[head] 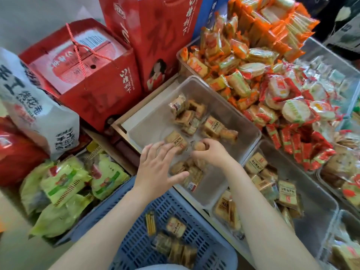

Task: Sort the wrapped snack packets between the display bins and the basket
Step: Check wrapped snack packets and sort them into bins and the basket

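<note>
Over the clear bin, the right hand curls its grip round a brown packet; the left hand hovers alongside, fingers spread, empty. Nearer the person lies the blue basket.

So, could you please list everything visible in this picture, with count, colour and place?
clear bin: one, centre
brown snack packets: about a dozen, in that bin
second clear bin: one, right of it, more brown packets
blue basket: one, bottom centre, a few packets inside
orange packets: many, heaped top right
red-and-white packets: many, right
red gift boxes: two, top left
white bag: one, left
green packs: several, lower left
left hand: fingers spread, over the centre bin
right hand: grips a brown packet
</note>
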Tool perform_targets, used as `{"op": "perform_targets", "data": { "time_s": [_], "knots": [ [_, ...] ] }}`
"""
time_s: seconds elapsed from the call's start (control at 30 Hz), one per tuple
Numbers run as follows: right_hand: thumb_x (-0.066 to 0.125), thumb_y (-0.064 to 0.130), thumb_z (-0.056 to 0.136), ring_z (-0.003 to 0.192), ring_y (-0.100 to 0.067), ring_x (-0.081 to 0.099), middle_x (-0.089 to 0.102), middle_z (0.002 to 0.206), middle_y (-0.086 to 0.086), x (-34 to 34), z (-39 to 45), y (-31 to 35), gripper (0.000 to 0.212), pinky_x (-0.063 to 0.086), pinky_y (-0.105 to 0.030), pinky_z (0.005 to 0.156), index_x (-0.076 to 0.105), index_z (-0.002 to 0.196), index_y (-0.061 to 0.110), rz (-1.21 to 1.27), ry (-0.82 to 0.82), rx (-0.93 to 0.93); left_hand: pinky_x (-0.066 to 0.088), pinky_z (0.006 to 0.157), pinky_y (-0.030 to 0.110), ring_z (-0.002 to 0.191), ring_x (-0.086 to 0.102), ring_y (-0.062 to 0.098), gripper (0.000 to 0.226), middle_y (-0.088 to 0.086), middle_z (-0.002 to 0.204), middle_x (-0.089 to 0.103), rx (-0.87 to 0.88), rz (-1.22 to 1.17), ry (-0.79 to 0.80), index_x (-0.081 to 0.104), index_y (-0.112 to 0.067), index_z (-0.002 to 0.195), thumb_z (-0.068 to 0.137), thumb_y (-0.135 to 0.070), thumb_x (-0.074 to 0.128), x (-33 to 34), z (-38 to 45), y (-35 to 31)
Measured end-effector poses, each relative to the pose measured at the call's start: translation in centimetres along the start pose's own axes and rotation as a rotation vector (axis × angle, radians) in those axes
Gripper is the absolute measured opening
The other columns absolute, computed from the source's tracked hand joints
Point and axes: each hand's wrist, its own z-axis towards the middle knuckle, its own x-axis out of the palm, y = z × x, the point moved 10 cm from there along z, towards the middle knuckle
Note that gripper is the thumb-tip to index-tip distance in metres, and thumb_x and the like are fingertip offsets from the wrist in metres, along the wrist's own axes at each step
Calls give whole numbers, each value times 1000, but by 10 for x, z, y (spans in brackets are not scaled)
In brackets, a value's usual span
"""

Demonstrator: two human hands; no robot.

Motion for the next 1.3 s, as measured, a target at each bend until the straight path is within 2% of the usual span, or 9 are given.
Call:
{"op": "perform_targets", "data": {
  "time_s": [0.17, 0.23, 0.37, 0.53, 0.67, 0.83, 0.97, 1.07, 1.3],
  "knots": [
    [83, 35, 83, 99, -13, 73, 76, 107, 5, -4, -57, 22, 37, 60, -35, 90, 68, 117, 29, 370, 24, -142, 8, 124, 38, 144, 32, 17, 97, -4, 149, 50, -131, -180, 176, 33, -26, 157, 81, -87, 28, -3, 2, 1],
    [84, 32, 83, 101, -19, 74, 77, 109, 0, 1, -85, 26, 43, 60, -39, 91, 67, 121, 25, 495, 63, -170, 31, 116, 34, 133, 46, 11, 99, -10, 142, 54, -216, -518, 189, 30, -29, 158, 79, -86, 49, -17, -2, -8],
    [82, 34, 77, 92, -28, 75, 77, 102, -10, 5, -139, 19, 46, 62, -44, 81, 65, 115, 12, 663, 34, -180, 50, 78, 12, 95, 63, -10, 47, -16, 112, 66, -239, -931, 265, 56, -37, 126, 85, -41, 79, -31, -23, -50],
    [72, 19, 92, 90, -28, 74, 74, 108, -17, 4, -202, -14, 31, 62, -37, 71, 62, 118, 6, 753, -21, -179, 62, 78, 39, 99, 74, 24, 55, 13, 118, 71, -421, -1305, 370, 60, -16, 127, 80, -25, 87, -22, -66, -64],
    [68, 0, 93, 105, -33, 71, 66, 122, -21, 8, -246, -58, 36, 60, -50, 89, 54, 124, 10, 826, -98, -159, 62, 81, 41, 102, 74, 23, 73, 8, 117, 73, -430, -1283, 407, 59, -19, 131, 70, -40, 93, -21, -103, -70],
    [79, 16, 82, 110, -37, 70, 69, 121, -21, 29, -289, -98, 50, 53, -58, 99, 57, 127, 8, 940, -158, -120, 59, 63, 34, 90, 76, 25, 47, 6, 108, 76, -465, -1312, 465, 60, -22, 126, 87, -47, 70, -25, -143, -97],
    [61, 2, 99, 101, -30, 70, 73, 111, -17, 43, -321, -117, 21, 54, -46, 91, 64, 119, 8, 1022, -161, -127, 61, 69, 39, 101, 74, 34, 60, 14, 116, 74, -407, -1355, 537, 57, -15, 129, 79, -44, 72, -28, -163, -125],
    [66, 11, 96, 98, -24, 70, 75, 109, -8, 41, -344, -136, 29, 55, -36, 79, 63, 125, 16, 1098, -231, -135, 60, 85, 48, 106, 72, 37, 62, 17, 118, 73, -378, -1342, 589, 58, -13, 128, 78, -41, 83, -28, -178, -143],
    [69, 20, 86, 85, -19, 68, 68, 87, -5, 46, -383, -166, 36, 59, -33, 76, 71, 122, 12, 1446, -209, -186, 57, 88, 62, 108, 70, 42, 60, 23, 119, 71, -279, -1291, 701, 66, -16, 121, 69, -32, 90, -30, -211, -182]
  ]
}}
